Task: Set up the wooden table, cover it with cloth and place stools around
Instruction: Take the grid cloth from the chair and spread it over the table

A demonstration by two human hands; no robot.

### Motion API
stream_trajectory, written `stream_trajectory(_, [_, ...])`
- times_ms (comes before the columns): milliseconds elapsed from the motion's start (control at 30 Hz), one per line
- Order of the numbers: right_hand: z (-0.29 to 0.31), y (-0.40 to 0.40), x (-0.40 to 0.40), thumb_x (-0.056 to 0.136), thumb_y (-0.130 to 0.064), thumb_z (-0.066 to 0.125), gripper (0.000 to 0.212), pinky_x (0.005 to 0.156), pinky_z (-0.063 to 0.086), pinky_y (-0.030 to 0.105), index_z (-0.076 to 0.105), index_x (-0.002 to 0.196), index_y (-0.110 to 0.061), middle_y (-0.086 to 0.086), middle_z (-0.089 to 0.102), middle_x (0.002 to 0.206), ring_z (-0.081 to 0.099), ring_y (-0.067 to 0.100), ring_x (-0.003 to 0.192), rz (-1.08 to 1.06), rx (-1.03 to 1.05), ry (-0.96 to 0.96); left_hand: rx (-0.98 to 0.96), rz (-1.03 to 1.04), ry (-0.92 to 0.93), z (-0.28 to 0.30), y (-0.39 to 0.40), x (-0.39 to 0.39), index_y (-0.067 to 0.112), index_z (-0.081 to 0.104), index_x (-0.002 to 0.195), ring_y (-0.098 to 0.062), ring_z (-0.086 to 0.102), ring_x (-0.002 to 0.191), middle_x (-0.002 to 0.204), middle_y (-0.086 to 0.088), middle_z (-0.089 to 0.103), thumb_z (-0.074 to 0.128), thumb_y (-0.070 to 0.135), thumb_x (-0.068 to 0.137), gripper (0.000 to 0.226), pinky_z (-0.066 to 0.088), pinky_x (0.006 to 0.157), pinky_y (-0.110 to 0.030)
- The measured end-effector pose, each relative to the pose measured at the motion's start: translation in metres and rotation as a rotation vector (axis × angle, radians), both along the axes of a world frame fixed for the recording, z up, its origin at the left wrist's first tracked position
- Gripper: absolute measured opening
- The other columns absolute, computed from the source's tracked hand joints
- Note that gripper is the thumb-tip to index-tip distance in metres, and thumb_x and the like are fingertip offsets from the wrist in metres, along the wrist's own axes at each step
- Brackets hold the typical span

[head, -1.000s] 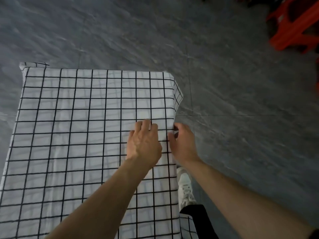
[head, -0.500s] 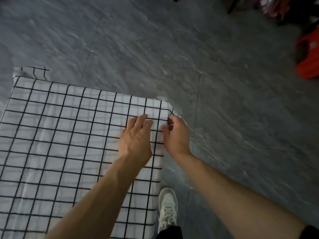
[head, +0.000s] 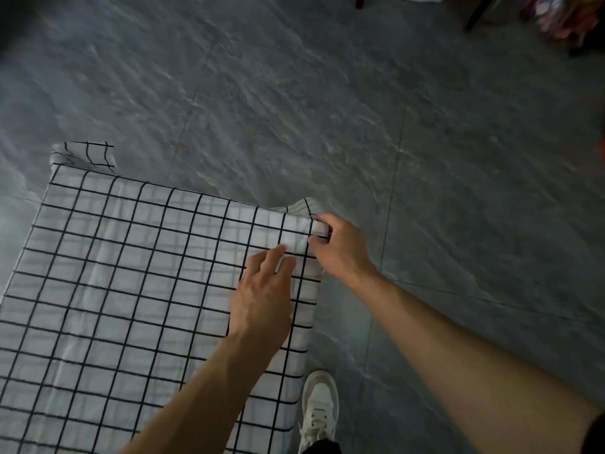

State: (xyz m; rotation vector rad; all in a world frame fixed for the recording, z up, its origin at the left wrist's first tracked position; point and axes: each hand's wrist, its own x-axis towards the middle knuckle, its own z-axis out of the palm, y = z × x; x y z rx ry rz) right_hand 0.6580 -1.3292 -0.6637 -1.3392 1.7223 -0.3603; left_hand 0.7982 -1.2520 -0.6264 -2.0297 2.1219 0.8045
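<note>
A white cloth with a black grid [head: 131,290] lies spread over the table and hides the wood entirely. My left hand [head: 262,296] rests flat on the cloth near its right edge, fingers straight. Just past it, my right hand [head: 340,247] pinches the cloth at the table's far right corner, where the fabric folds over the edge. The far left corner of the cloth [head: 85,155] is bunched and hangs over. No stool is clearly in view.
Grey stone-look floor tiles [head: 360,109] surround the table. My white shoe [head: 319,407] stands by the table's right side. Dark furniture legs [head: 474,11] and colourful items [head: 563,18] sit at the top right.
Both hands have slid along the right edge toward the far corner. The right hand now pinches the cloth at that corner. The red stool has left the view.
</note>
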Motion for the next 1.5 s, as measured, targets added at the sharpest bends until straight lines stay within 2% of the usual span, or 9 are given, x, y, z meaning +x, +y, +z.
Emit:
stream_trajectory(100, [0.003,-0.009,-0.004,0.078,-0.013,0.071,0.021,0.063,0.050,0.016,0.067,0.099,-0.013,-0.002,0.069,0.086,0.067,0.017,0.080,-0.047,-0.004,-0.026,-0.005,0.004,0.005,0.001,-0.001,0.000,0.029,0.035,0.138,-0.016,0.018,0.138,0.154,0.013,0.014,0.070,0.008,0.079,0.072,0.047,0.092,-0.024])
stream_trajectory(200, [0.003,-0.011,-0.014,0.071,-0.014,0.082,0.026,0.080,0.059,0.032,0.062,0.082,-0.026,-0.013,0.067,0.080,0.069,0.010,0.081,-0.140,0.008,-0.108,-0.005,0.001,0.003,0.002,-0.001,0.000,0.030,0.034,0.139,-0.015,0.017,0.139,0.153,0.014,0.013,0.070,0.008,0.079,0.073,0.045,0.091,-0.022])
stream_trajectory(333, [0.012,-0.009,-0.017,0.080,-0.037,0.077,0.062,0.085,0.054,0.022,0.052,0.136,-0.026,-0.006,0.068,0.107,0.067,0.009,0.094,-0.055,0.097,-0.038,-0.009,0.004,0.003,0.001,0.000,0.000,0.029,0.034,0.139,-0.016,0.017,0.138,0.154,0.013,0.014,0.071,0.009,0.079,0.073,0.046,0.091,-0.023])
stream_trajectory(467, [0.018,-0.018,-0.010,0.077,-0.058,0.073,0.089,0.085,0.047,0.025,0.031,0.150,-0.027,0.002,0.051,0.141,0.058,0.022,0.119,-0.001,0.395,-0.010,-0.015,-0.008,0.003,0.001,0.001,0.000,0.028,0.033,0.140,-0.016,0.017,0.139,0.154,0.012,0.013,0.070,0.010,0.080,0.073,0.044,0.094,-0.023])
stream_trajectory(767, [0.004,-0.011,-0.005,0.066,-0.042,0.088,0.039,0.059,0.052,0.026,0.070,0.091,-0.017,-0.001,0.074,0.087,0.069,0.013,0.078,-0.255,0.393,-0.224,-0.025,0.004,0.006,-0.001,0.001,0.000,0.029,0.033,0.140,-0.016,0.016,0.139,0.155,0.012,0.013,0.067,0.006,0.080,0.072,0.043,0.093,-0.023])
stream_trajectory(900, [-0.008,-0.006,-0.015,0.086,-0.042,0.066,0.039,0.062,0.053,0.032,0.068,0.071,-0.006,0.003,0.069,0.065,0.062,0.016,0.059,-0.443,0.315,-0.144,-0.024,0.005,0.015,-0.002,0.002,0.001,0.029,0.034,0.138,-0.017,0.017,0.140,0.155,0.012,0.013,0.067,0.004,0.079,0.073,0.047,0.091,-0.023])
stream_trajectory(1033, [-0.020,0.002,-0.030,0.092,-0.010,0.054,0.022,0.055,0.051,0.027,0.071,0.083,0.000,0.012,0.073,0.078,0.062,0.015,0.060,-0.408,0.146,0.000,-0.017,0.002,0.017,-0.003,0.003,0.002,0.030,0.033,0.137,-0.017,0.017,0.139,0.154,0.013,0.012,0.070,0.004,0.077,0.076,0.049,0.088,-0.023])
stream_trajectory(1300, [-0.019,0.006,-0.040,0.088,-0.007,0.060,0.011,0.065,0.045,0.021,0.068,0.094,-0.013,0.002,0.070,0.092,0.066,0.015,0.080,-0.219,-0.007,0.156,-0.035,-0.008,0.006,-0.005,0.004,0.003,0.031,0.034,0.136,-0.017,0.018,0.139,0.154,0.012,0.015,0.073,0.007,0.077,0.074,0.045,0.084,-0.020])
stream_trajectory(1500, [0.010,0.019,-0.031,0.097,-0.007,0.050,0.057,0.103,0.035,0.021,0.030,0.150,-0.015,0.008,0.039,0.148,0.041,0.018,0.132,-0.127,-0.079,0.118,-0.036,-0.007,0.007,-0.008,0.004,0.003,0.030,0.033,0.137,-0.017,0.018,0.140,0.154,0.013,0.013,0.074,0.007,0.077,0.076,0.045,0.085,-0.020])
